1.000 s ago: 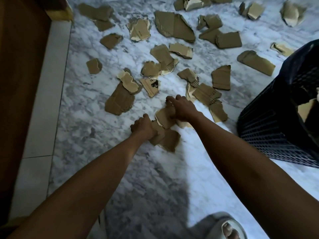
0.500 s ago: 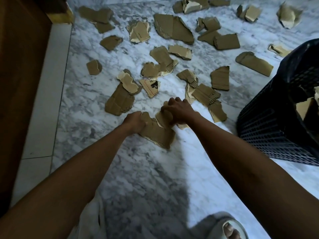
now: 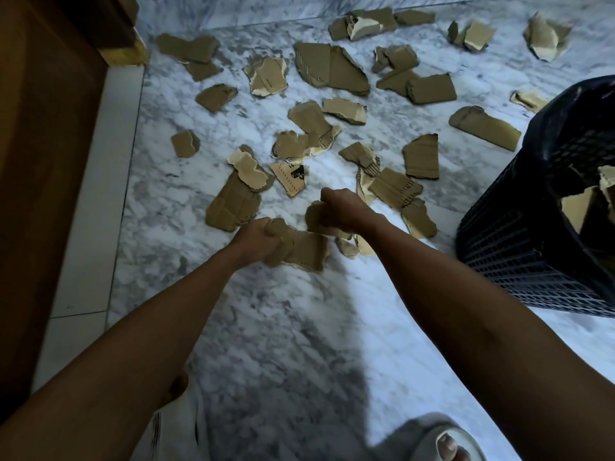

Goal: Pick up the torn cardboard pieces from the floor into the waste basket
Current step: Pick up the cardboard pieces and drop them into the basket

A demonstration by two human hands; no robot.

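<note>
Within both hands' fingers (image 3: 266, 232), cardboard pieces (image 3: 304, 249).

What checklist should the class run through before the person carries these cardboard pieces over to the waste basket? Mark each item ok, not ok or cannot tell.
1. Left hand grips the wide torn piece: ok.
2. Right hand grips a smaller piece: ok, fingers curled round it.
3. Held pieces lifted free of the floor: cannot tell from this view.
4. Waste basket within reach, to the person's right: ok, probably.
5. Basket has room: cannot tell; cardboard already shows inside.
6. Floor cleared: not ok; many pieces remain, such as the printed scrap.
</note>
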